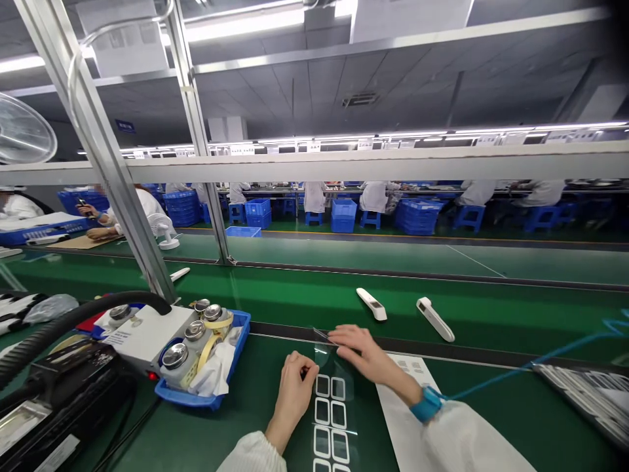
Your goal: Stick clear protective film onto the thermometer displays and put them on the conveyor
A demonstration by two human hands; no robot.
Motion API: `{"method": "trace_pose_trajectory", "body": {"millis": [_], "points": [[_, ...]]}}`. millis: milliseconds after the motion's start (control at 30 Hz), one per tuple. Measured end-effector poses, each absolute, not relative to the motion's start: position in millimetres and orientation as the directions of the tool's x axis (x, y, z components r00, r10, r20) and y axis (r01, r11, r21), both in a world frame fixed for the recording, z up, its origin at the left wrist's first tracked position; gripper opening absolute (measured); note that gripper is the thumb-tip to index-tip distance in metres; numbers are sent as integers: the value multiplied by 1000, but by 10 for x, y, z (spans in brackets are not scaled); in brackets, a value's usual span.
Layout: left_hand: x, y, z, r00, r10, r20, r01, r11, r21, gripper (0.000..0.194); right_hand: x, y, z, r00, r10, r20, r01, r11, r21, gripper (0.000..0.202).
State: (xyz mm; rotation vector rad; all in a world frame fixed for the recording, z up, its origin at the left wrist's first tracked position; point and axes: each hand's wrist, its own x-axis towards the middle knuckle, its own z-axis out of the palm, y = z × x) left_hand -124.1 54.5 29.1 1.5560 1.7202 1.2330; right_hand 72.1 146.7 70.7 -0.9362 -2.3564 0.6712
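Observation:
A clear film strip [322, 356] with several white rounded frames [322, 411] lies on the green bench before me. My left hand [293, 396] is at the film's left edge, thumb and index finger pinched together. Something small and dark shows at the fingertips, too small to name. My right hand [366, 354] rests palm down with fingers stretched over the film's far end. A blue wrist strap [426, 404] circles my right wrist, with a blue cord running off right. Under my right forearm lies a white sheet [400, 419] with small grey squares near its top.
Two white handheld thermometers [372, 304] lie on the green conveyor belt [304, 298] ahead. At left are a blue tray [234, 357] of metal-capped bottles, a white box [147, 337] and a black hose. Right, a rack of pale strips [584, 400]. People work at tables beyond.

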Motion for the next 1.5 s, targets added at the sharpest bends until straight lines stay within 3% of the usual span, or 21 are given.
{"method": "trace_pose_trajectory", "body": {"millis": [100,200,367,600,700,867,933,1000,1067,1133,1333,1500], "points": [[-1196,421,457,-202,930,306,461,-186,868,21,562,1202,761,-763,622,177,324,605,-728,35],[-1182,326,568,-172,915,366,354,-289,889,21,525,1118,820,-786,609,108,323,553,-768,42],[-1167,326,535,-173,941,289,172,-260,950,28,476,1047,909,-746,656,114,337,519,-785,25],[-1061,354,364,-180,962,206,-64,-221,973,29,305,997,801,-720,690,77,377,482,-791,26],[-1065,348,396,-213,969,126,-138,-158,978,30,380,1041,746,-726,688,20,386,432,-815,20],[-1293,338,607,-417,907,-52,-332,-99,938,42,799,1121,708,-670,735,-105,456,295,-840,18],[-1357,307,694,-423,896,-138,-395,-46,917,48,942,1076,775,-600,798,-58,451,278,-848,23],[-1345,268,740,-311,921,-235,-457,71,886,51,994,957,902,-520,849,89,381,324,-866,26],[-1276,244,722,-210,936,-282,-467,157,870,51,950,808,1041,-457,849,265,295,426,-855,25],[-1199,255,632,-220,935,-280,-428,165,889,46,841,702,1118,-463,813,353,266,507,-820,24],[-1099,382,224,-406,893,-191,-325,54,944,36,535,812,741,-556,803,216,448,508,-736,25],[-1038,374,154,-429,891,-145,-317,2,949,30,486,860,511,-546,814,199,545,525,-654,25]]}}
